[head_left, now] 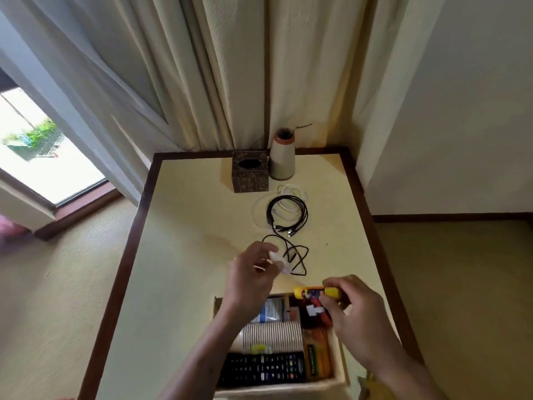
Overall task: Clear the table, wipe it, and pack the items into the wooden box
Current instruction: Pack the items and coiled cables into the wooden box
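The wooden box (341, 356) stands at the table's near edge and holds a black remote (264, 368), a stack of paper cups (272, 336), an orange packet (318, 356) and other small packets. My right hand (356, 316) grips a yellow and orange tube (315, 292) just above the box's far right corner. My left hand (252, 277) hovers past the box's far rim and holds a small white thing (277, 259), blurred, beside a loose black cable (297, 255). Farther back lie coiled black cables (287, 215) over a white cable (291, 189).
A dark patterned tissue box (250, 171) and a grey cone-shaped vase (282, 157) stand at the table's far edge (202, 154), against the cream curtains. A wall closes the right side. An open door is at the far left, with carpeted floor around.
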Action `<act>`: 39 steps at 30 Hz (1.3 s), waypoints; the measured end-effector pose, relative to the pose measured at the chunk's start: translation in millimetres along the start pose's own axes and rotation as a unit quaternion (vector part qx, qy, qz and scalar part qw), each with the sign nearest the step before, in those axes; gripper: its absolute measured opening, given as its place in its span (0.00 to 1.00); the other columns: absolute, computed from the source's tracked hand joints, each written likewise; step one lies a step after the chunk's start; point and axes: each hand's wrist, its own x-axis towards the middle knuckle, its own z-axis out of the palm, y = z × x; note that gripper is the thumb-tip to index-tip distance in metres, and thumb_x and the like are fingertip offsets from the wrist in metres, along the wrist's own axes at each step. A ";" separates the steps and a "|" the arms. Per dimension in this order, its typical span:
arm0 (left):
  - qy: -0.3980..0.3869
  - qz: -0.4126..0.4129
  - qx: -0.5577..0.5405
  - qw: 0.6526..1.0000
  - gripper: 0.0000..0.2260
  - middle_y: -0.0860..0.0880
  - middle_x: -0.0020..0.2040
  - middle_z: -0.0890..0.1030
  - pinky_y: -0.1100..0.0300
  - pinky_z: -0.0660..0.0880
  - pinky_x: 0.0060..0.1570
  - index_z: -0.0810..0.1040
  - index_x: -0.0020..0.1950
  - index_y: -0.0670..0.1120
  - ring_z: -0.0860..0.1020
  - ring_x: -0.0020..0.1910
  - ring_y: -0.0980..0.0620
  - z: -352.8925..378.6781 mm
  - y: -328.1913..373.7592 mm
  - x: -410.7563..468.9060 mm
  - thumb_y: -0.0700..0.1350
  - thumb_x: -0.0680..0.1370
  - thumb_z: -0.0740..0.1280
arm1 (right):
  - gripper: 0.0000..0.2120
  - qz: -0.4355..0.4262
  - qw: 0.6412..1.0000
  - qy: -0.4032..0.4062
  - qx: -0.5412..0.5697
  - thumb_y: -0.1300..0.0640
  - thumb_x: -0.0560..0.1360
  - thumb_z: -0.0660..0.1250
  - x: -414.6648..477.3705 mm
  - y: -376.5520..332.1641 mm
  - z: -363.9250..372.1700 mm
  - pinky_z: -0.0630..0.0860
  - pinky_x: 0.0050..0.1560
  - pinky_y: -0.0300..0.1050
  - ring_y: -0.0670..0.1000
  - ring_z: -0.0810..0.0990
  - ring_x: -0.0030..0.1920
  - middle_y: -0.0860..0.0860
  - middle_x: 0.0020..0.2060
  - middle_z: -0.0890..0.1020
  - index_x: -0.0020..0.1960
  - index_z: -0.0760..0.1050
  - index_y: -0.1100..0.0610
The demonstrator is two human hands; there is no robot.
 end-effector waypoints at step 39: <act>-0.268 0.212 0.424 0.839 0.05 0.45 0.41 0.85 0.52 0.81 0.41 0.84 0.43 0.41 0.82 0.38 0.47 56.0 -36.9 -16.7 0.36 0.78 0.69 | 0.12 -0.230 0.919 -0.064 -0.315 0.57 0.66 0.81 -32.7 75.8 40.3 0.77 0.43 0.46 0.52 0.76 0.47 0.48 0.46 0.85 0.49 0.85 0.53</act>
